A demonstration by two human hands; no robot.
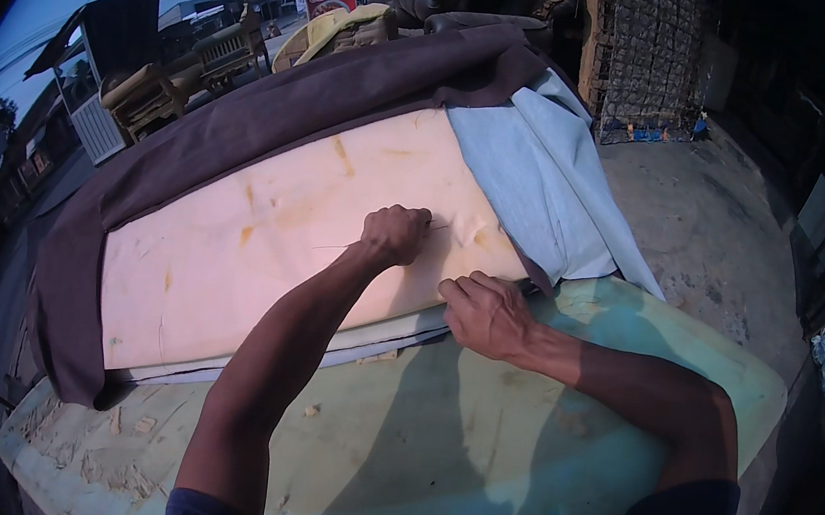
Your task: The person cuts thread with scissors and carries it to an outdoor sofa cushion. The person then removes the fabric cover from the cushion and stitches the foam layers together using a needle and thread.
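Head view: my left hand presses as a fist on the foam cushion. My right hand's grip pinches the cushion's edge beside the grey cloth.

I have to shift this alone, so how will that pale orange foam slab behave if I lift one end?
The foam slab probably sags: it dents under the left hand. Likely light for its bulk. The loose brown fabric draped round it may slide off.

Matt cream foam slab — dark woven cloth cover, rough-edged green foam.
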